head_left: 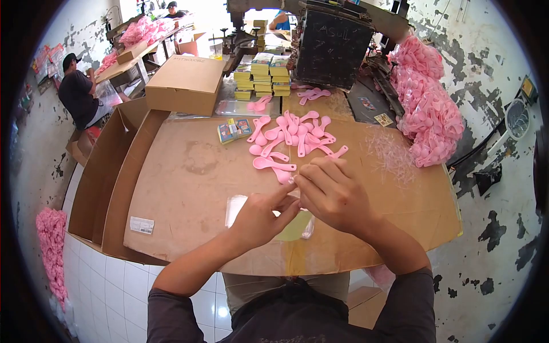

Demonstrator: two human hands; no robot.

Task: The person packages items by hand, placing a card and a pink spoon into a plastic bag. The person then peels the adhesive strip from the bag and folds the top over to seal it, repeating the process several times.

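Over the near middle of the cardboard-covered table, my left hand and my right hand meet, fingertips pinched together around something small and clear, too small to name. Under them lies a clear plastic bag with a pale green and white piece showing through, partly hidden by the hands. Just beyond my fingers is a loose pile of pink spoons. A bundle of small printed cards sits left of the pile.
Thin clear plastic scraps lie at the right. Behind stand a closed cardboard box, stacked card bundles and a black box. Bagged pink spoons hang at the right edge. An open carton borders the left; a person sits beyond.
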